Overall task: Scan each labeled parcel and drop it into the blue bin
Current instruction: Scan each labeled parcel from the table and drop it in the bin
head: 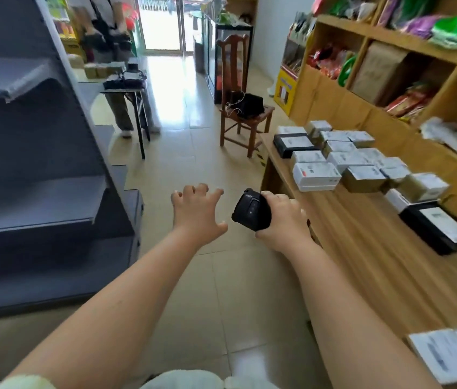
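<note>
My right hand [282, 220] grips a black handheld scanner [251, 210], held over the floor just left of the wooden counter [362, 248]. My left hand [196, 210] hovers beside it with fingers spread and holds nothing. Several labeled parcels [315, 175], white, tan and black boxes, lie in a cluster on the counter to the right of both hands. A black box with a white label [439, 230] lies nearer me on the counter. More white labeled packets [452, 355] sit at the counter's near end. No blue bin is in view.
A grey metal shelving unit [39, 164] fills the left side. A wooden chair [242, 108] with a black bag stands ahead by the counter's far end. A person [120, 108] stands by a small table in the back. Wooden shelves [390, 66] with goods line the right wall.
</note>
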Available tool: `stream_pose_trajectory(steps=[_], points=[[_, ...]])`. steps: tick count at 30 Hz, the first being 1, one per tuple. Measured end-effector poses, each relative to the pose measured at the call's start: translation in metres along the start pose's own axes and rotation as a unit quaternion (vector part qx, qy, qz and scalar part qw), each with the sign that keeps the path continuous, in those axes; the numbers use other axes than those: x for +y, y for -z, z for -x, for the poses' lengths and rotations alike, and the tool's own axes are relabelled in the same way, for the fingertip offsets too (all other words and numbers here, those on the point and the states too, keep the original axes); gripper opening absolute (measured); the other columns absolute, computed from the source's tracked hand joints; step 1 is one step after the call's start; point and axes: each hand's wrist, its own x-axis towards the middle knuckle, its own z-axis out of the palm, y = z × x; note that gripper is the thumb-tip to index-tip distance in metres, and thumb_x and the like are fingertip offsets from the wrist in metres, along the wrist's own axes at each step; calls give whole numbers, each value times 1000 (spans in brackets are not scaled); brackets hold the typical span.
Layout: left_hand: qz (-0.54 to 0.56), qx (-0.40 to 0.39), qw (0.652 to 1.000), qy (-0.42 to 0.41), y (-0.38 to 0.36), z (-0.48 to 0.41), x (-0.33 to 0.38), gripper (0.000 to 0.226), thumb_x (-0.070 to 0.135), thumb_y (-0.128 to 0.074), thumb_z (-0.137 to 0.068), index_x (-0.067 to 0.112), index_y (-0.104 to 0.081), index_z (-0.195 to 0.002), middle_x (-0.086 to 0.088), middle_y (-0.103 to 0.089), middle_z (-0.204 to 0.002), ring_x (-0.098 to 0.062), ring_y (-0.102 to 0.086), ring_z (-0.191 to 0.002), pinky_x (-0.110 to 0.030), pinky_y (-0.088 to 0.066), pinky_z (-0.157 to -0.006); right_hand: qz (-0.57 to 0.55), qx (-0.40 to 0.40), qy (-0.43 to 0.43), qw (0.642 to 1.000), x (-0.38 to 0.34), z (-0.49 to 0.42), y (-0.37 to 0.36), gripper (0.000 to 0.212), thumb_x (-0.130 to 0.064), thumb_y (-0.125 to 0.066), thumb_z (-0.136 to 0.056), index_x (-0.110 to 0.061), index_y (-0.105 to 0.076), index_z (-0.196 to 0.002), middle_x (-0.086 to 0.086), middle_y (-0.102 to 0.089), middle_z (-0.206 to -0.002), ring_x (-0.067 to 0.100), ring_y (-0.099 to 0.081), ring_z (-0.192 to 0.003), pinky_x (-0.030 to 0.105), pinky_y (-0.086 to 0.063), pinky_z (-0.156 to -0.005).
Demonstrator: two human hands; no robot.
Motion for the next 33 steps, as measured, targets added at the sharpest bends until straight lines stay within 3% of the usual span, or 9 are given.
stream_pose_trajectory(steps=[9,19,25,33], points=[[19,-16,998,-63,-41,-122,33,73,62,-59,-79,37,-36,-143,0,-46,-138,-29,-40,-126,-47,-32,-100,-13,3,-97,995,56,-94,-8,91,-33,-82,-74,-32,-32,-149,-2,-45,-142,24,-39,-131,46,-35,-107],[28,-18,983,-179,-78,-309,47,73,64,-60,-78,37,-37,-141,-2,-46,-138,-31,-38,-129,-48,-32,-99,-31,24,-220,975,84,-234,-23,90,-35,-82,-71,-32,-34,-147,0,-46,-141,27,-40,-129,49,-38,-106],[39,-69,967,-244,-117,-379,74,72,64,-59,-77,35,-38,-140,-3,-46,-135,-32,-39,-126,-52,-30,-104,-37,27,-296,954,106,-283,-38,92,-34,-83,-69,-29,-35,-148,1,-45,-144,30,-39,-130,47,-39,-107],[45,-117,953,-276,-161,-456,131,74,61,-60,-79,34,-36,-143,-4,-45,-139,-33,-36,-129,-54,-26,-107,-24,13,-351,936,179,-332,-36,81,-35,-79,-71,-29,-40,-141,2,-50,-134,29,-44,-122,41,-43,-96]])
